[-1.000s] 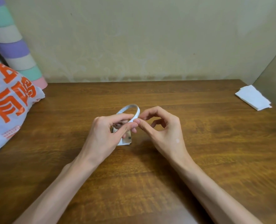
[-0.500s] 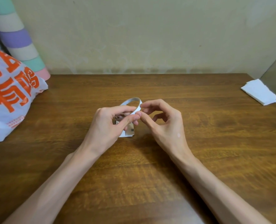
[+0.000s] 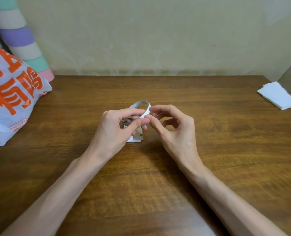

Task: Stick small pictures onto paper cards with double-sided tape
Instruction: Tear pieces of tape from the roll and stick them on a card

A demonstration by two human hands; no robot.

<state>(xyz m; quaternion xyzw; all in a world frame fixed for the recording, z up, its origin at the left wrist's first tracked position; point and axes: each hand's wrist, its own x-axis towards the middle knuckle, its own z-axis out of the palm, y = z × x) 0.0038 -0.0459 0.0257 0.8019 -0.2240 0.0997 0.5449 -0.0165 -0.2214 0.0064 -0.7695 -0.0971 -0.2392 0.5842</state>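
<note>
The tape [image 3: 142,103] is clamped between thumb and forefinger of the left hand [image 3: 114,132], and its rim is pinched by the curled fingertips of the right hand [image 3: 173,132]. It is held just above the pictures [image 3: 138,137] on the table [image 3: 209,150]. White cards [image 3: 277,97] are seen far right, a bag [image 3: 10,99] left.

Left hand [image 3: 114,132], right hand [image 3: 173,133]: both bare, slender, long fingers. Nails short, plain. Small round spot [image 3: 189,143] on back of right hand. Left forearm [image 3: 69,183], right forearm [image 3: 214,184]: bare to bottom frame edge, lean. Tendon ridges show at right wrist [image 3: 190,160]. Knuckle creases visible on left thumb [image 3: 138,124]. Forearm detail soft, blurred near bottom edge.
</note>
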